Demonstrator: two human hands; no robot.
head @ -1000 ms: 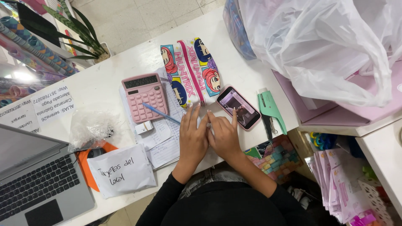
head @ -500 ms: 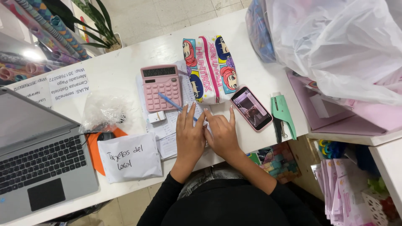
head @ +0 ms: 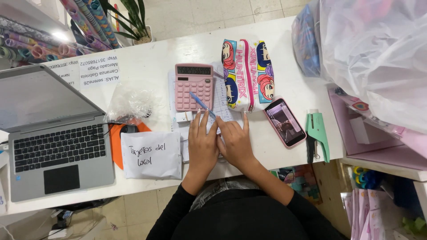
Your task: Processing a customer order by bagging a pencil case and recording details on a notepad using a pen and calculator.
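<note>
The left hand lies flat, palm down, fingers stretched nearly straight toward twelve o'clock, pressing on the white paper sheets at the table's near edge; it grasps nothing. The right hand lies just beside it at three o'clock, the two touching along their inner edges, its fingers spread and extended, also resting open on the sheets and holding nothing.

A blue pen lies just above the fingertips, its long axis running from about ten o'clock to four o'clock, its lower end near the left hand's fingers; which end is the tip cannot be told. The pen crosses the lower right corner of a pink calculator, which sits upright at twelve o'clock from the left hand.

At one o'clock from the hands lies a cartoon-printed pencil case, long axis running twelve to six. A pink-cased phone lies at three o'clock, tilted, and a green hole punch just beyond it.
</note>
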